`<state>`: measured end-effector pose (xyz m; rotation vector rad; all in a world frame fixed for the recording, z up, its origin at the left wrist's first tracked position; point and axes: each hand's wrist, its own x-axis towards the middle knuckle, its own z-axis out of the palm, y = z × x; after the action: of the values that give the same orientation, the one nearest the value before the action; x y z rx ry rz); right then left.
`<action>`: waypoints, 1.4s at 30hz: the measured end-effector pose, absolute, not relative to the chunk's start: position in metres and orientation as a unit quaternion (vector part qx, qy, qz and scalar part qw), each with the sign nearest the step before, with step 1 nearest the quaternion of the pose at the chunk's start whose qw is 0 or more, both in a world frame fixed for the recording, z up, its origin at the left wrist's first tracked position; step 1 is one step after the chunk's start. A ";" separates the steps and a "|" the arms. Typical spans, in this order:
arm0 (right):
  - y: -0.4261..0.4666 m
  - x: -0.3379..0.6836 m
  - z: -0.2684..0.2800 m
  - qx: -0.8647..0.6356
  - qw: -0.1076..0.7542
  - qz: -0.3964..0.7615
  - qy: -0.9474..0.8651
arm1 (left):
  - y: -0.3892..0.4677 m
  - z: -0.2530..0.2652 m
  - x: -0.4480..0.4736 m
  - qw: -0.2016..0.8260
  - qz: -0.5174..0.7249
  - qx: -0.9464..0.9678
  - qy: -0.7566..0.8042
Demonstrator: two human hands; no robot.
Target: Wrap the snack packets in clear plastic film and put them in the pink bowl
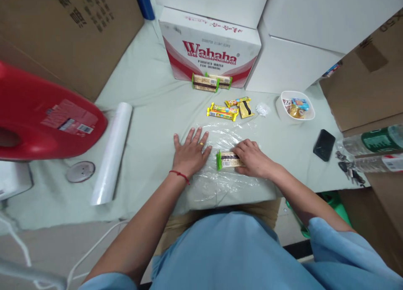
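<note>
A sheet of clear plastic wrap (208,178) lies spread and wrinkled on the cloth-covered table. My left hand (190,152) rests flat on its left side, fingers spread. On the middle of the wrap is a snack bar in a clear packet with green ends (228,160). My right hand (252,159) grips the packet's right end, which its fingers hide. Beyond the wrap lie small yellow snack packets (223,112), a gold packet with a dark band (245,109) and a crumpled white ball (263,109).
Two similar green-ended packets (205,83) lean against a Wahaba-style water carton (210,50). A white tub (296,118) of snacks, a black phone-like object (324,145), keys (349,170) and bottles (374,141) sit right. A plastic roll (111,155) and red jug (50,113) stand left.
</note>
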<state>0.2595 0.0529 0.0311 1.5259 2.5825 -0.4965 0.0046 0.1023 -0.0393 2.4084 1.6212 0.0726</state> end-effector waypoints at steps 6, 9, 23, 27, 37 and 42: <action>0.065 0.263 0.053 0.507 0.011 -0.171 0.845 | 0.103 -0.038 0.004 0.126 0.019 0.823 0.553; 0.073 0.255 0.054 0.501 0.001 -0.158 0.851 | 0.102 -0.037 0.004 0.128 0.023 0.823 0.552; 0.090 0.261 0.011 0.491 0.012 -0.255 0.833 | 0.111 -0.036 -0.018 0.138 0.025 0.792 0.594; 0.087 0.260 0.014 0.503 0.011 -0.250 0.827 | 0.109 -0.034 -0.026 0.126 0.018 0.787 0.604; 0.081 0.265 0.025 0.516 0.011 -0.200 0.833 | 0.103 -0.037 -0.023 0.113 0.052 0.786 0.605; 0.084 0.265 0.019 0.518 0.023 -0.215 0.828 | 0.091 -0.030 -0.029 0.046 0.189 0.777 0.599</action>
<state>0.2645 0.0835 0.0193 1.6036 2.5637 -0.6643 -0.0286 0.0906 -0.0299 2.3713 1.8277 0.5776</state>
